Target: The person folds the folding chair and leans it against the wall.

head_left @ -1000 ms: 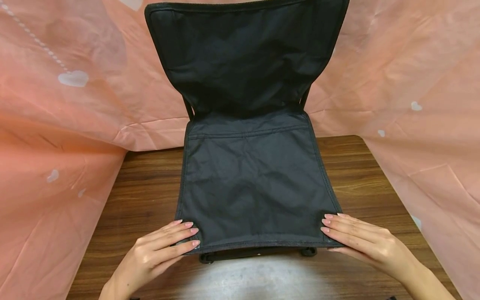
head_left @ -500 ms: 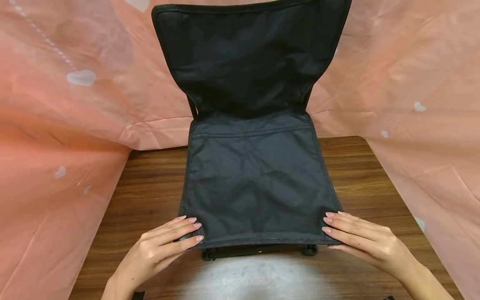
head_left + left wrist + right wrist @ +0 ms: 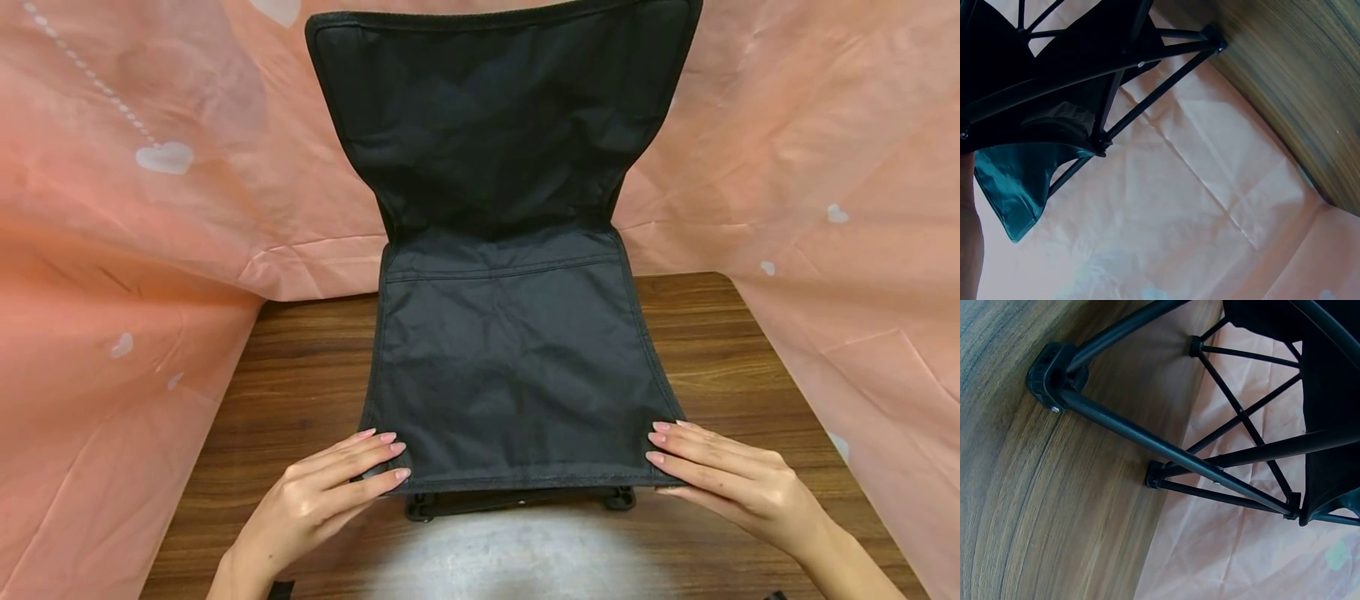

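A black fabric folding chair [image 3: 510, 350] stands unfolded in the head view, its backrest [image 3: 495, 117] rising at the far side. At the seat's front left corner my left hand [image 3: 318, 492] grips the fabric, fingers on top and thumb hidden beneath. My right hand [image 3: 727, 479] holds the front right corner in the same way, its thumb mostly hidden. Crossed black tubes of the frame [image 3: 1160, 97] show under the seat in the left wrist view. In the right wrist view a plastic foot [image 3: 1054, 378] joins two frame tubes [image 3: 1147, 444].
The chair stands on a brown wood-grain tabletop [image 3: 300, 392]. Pink cloth with pale hearts [image 3: 847, 150] hangs behind it and along both sides. A bright glare [image 3: 517, 550] lies on the wood near the front.
Across the head frames the view shifts slightly, so the chair appears a little further right. Both hands stay on the seat's front corners.
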`<control>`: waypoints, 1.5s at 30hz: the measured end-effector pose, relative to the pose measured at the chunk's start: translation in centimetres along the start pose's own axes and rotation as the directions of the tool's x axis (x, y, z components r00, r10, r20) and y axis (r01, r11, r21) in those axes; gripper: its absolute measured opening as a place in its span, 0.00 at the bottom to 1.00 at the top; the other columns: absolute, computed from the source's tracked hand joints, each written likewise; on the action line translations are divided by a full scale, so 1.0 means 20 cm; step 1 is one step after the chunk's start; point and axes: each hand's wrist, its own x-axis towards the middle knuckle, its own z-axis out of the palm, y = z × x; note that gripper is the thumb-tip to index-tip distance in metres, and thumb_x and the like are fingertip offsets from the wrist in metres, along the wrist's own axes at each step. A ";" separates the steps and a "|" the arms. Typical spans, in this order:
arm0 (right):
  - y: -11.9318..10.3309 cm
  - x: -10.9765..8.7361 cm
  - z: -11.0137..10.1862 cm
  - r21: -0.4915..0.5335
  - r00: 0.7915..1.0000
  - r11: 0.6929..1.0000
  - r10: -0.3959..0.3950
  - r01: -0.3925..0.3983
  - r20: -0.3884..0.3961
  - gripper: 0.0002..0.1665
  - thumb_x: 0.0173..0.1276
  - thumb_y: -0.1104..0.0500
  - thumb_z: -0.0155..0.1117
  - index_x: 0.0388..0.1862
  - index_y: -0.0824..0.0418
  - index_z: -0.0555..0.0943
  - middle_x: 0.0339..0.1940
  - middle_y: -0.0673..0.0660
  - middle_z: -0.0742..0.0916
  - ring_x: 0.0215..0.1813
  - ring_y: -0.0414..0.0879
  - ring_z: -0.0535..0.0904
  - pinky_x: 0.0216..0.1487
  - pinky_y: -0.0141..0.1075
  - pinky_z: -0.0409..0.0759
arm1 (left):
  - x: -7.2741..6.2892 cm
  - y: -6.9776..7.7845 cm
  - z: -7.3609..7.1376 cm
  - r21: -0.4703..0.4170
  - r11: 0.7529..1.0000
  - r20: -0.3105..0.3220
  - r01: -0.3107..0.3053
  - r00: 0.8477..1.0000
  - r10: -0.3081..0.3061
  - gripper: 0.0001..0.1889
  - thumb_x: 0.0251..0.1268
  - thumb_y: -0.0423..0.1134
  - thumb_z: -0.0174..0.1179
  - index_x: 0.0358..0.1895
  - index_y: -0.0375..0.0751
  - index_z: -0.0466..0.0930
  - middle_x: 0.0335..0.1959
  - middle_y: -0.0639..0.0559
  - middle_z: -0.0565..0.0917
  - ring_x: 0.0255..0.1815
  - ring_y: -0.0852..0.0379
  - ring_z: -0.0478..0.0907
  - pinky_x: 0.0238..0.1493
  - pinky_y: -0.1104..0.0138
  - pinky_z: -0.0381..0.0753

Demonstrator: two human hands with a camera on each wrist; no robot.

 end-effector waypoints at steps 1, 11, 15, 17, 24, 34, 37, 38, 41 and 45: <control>0.00 0.00 0.00 0.002 1.000 1.000 0.001 -0.001 -0.002 0.15 0.67 0.61 0.63 0.40 0.74 0.85 0.46 0.68 0.88 0.62 0.50 0.80 0.67 0.33 0.73 | 0.00 0.00 0.00 0.001 1.000 -0.001 0.000 1.000 0.000 0.12 0.72 0.37 0.54 0.45 0.36 0.87 0.48 0.39 0.86 0.55 0.50 0.82 0.66 0.65 0.75; 0.00 0.01 0.01 0.066 0.999 0.998 0.022 -0.020 -0.027 0.14 0.67 0.63 0.63 0.38 0.77 0.85 0.46 0.71 0.87 0.63 0.52 0.80 0.68 0.34 0.73 | 0.02 0.00 0.00 0.028 1.000 -0.003 -0.001 1.000 0.001 0.12 0.72 0.37 0.54 0.45 0.38 0.87 0.45 0.40 0.87 0.49 0.48 0.84 0.64 0.65 0.76; -0.01 0.02 0.01 0.055 0.999 0.998 0.018 -0.016 -0.046 0.14 0.66 0.63 0.63 0.37 0.76 0.85 0.46 0.71 0.87 0.62 0.52 0.80 0.67 0.34 0.74 | 0.03 -0.01 0.01 0.037 0.999 -0.009 -0.009 1.000 0.010 0.12 0.72 0.37 0.54 0.44 0.38 0.87 0.45 0.40 0.87 0.48 0.47 0.85 0.63 0.65 0.77; -0.01 0.02 0.01 0.048 0.998 0.999 0.015 -0.012 -0.056 0.13 0.66 0.63 0.63 0.37 0.76 0.85 0.45 0.70 0.87 0.61 0.52 0.81 0.66 0.34 0.75 | 0.04 -0.01 0.01 0.038 0.999 -0.010 -0.014 1.000 0.014 0.12 0.72 0.36 0.54 0.44 0.38 0.87 0.45 0.40 0.87 0.47 0.47 0.85 0.62 0.65 0.78; -0.01 0.04 0.02 0.033 0.997 0.999 0.020 -0.018 -0.078 0.13 0.65 0.63 0.64 0.36 0.75 0.86 0.44 0.70 0.88 0.60 0.51 0.81 0.65 0.33 0.75 | 0.05 -0.02 0.01 0.041 0.999 -0.031 -0.025 0.999 0.026 0.12 0.72 0.36 0.54 0.44 0.37 0.87 0.44 0.39 0.87 0.48 0.47 0.85 0.62 0.65 0.78; -0.04 0.06 0.03 0.035 0.993 0.999 0.021 -0.017 -0.119 0.13 0.65 0.63 0.65 0.38 0.75 0.86 0.45 0.70 0.87 0.60 0.52 0.82 0.64 0.33 0.76 | 0.07 -0.01 0.01 0.050 0.999 -0.051 -0.020 0.998 0.023 0.11 0.71 0.35 0.54 0.44 0.36 0.87 0.44 0.39 0.87 0.48 0.48 0.84 0.63 0.64 0.78; -0.04 0.07 0.04 0.054 0.990 0.999 0.016 -0.009 -0.139 0.13 0.64 0.64 0.65 0.38 0.76 0.85 0.45 0.70 0.87 0.60 0.53 0.82 0.64 0.34 0.76 | 0.09 0.00 0.01 0.056 0.998 -0.051 -0.018 0.998 0.020 0.11 0.71 0.35 0.54 0.44 0.37 0.87 0.44 0.39 0.87 0.47 0.48 0.85 0.62 0.63 0.79; -0.04 0.07 0.04 0.058 0.989 0.998 0.014 -0.006 -0.144 0.13 0.64 0.64 0.65 0.38 0.76 0.85 0.45 0.71 0.87 0.60 0.53 0.82 0.64 0.34 0.76 | 0.09 0.00 0.01 0.059 0.998 -0.051 -0.018 0.998 0.021 0.11 0.71 0.35 0.54 0.44 0.37 0.87 0.44 0.39 0.87 0.47 0.47 0.85 0.61 0.63 0.79; -0.04 0.09 0.04 0.063 0.987 0.998 0.009 0.001 -0.162 0.13 0.64 0.64 0.66 0.38 0.76 0.85 0.45 0.71 0.87 0.59 0.53 0.82 0.64 0.34 0.77 | 0.11 0.00 0.01 0.070 0.997 -0.049 -0.020 0.999 0.024 0.11 0.71 0.34 0.54 0.44 0.37 0.87 0.43 0.39 0.87 0.46 0.47 0.85 0.60 0.63 0.80; -0.04 0.11 0.05 0.063 0.983 0.998 0.006 0.005 -0.184 0.13 0.63 0.65 0.66 0.37 0.77 0.85 0.45 0.71 0.87 0.58 0.54 0.82 0.64 0.34 0.77 | 0.14 0.01 0.01 0.076 0.997 -0.044 -0.018 0.999 0.021 0.12 0.72 0.34 0.53 0.44 0.38 0.87 0.43 0.39 0.87 0.45 0.47 0.85 0.61 0.62 0.79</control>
